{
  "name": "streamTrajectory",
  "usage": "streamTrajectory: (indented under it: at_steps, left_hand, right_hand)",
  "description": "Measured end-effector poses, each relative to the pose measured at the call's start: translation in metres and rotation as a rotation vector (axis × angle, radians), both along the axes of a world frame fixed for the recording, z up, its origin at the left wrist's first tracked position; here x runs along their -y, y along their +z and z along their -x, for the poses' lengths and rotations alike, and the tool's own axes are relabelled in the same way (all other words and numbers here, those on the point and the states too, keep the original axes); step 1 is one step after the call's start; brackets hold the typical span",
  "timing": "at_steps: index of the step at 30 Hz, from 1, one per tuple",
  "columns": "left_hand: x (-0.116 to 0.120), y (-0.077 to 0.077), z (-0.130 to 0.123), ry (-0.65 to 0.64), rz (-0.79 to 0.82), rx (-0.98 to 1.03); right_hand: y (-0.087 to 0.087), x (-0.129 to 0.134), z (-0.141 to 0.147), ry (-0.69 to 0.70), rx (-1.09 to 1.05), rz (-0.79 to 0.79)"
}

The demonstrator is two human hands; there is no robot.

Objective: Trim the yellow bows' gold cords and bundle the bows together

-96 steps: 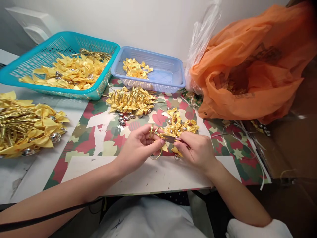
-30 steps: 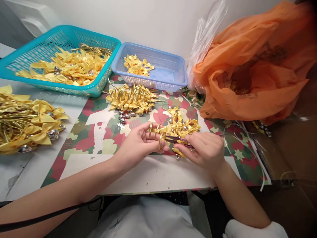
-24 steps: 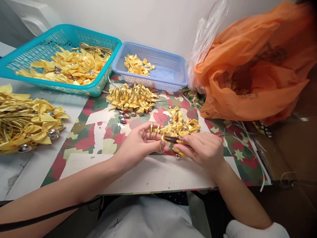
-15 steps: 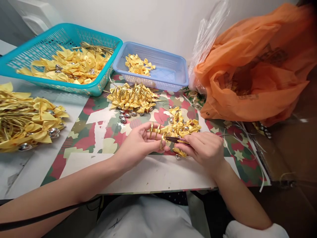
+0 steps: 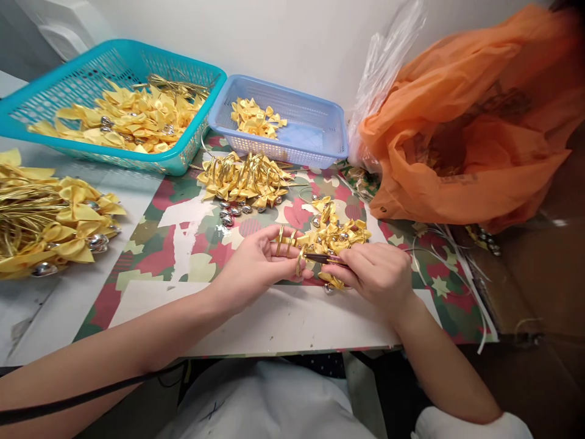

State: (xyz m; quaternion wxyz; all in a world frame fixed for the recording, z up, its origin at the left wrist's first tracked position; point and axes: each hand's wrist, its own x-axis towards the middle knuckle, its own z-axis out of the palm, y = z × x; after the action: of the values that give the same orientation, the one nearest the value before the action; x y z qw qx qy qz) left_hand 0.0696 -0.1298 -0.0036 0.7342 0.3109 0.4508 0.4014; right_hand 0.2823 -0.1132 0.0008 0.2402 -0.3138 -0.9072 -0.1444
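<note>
My left hand (image 5: 262,259) has gold cord (image 5: 300,261) looped round its fingers and pinches it at the fingertips. My right hand (image 5: 377,271) is closed round a dark, thin-tipped tool (image 5: 322,258), whose tip meets the cord at my left fingertips. Yellow bows with silver bells (image 5: 340,235) lie right behind the hands. Farther back is a bundle of yellow bows with gold cords (image 5: 249,177), silver bells (image 5: 227,214) at its front.
A teal basket (image 5: 171,160) of yellow bows stands back left, a blue basket (image 5: 315,155) beside it. At the left lies a large bow bundle (image 5: 68,225). An orange bag (image 5: 457,204) stands at the right, near white strips (image 5: 479,317).
The view has shifted very slightly. Both hands, the cord and the tool hold almost the same position.
</note>
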Motion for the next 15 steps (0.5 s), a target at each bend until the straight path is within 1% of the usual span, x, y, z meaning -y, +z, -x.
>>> streamTrajectory:
  at_steps: [6,8,11,15]
  left_hand:
    - [-0.0012,0.0005,-0.0005,-0.022,-0.019,-0.009]
    - [-0.0017,0.0005,-0.0002,-0.025,-0.020,-0.012]
    - [-0.0018,0.0001,0.0008,-0.022,-0.006,-0.008]
    - [-0.0015,-0.0023,0.0027,-0.039,-0.007,0.028]
  right_hand:
    - [-0.0009,-0.0004,-0.0008,0.009,-0.005,0.022]
    - [-0.0007,-0.0017,-0.0026,0.009,-0.050,0.039]
    - [0.0001,-0.0048,-0.0060,-0.030,-0.222,0.124]
    - [0.0019,-0.0071,-0.0068,-0.119,-0.489,0.295]
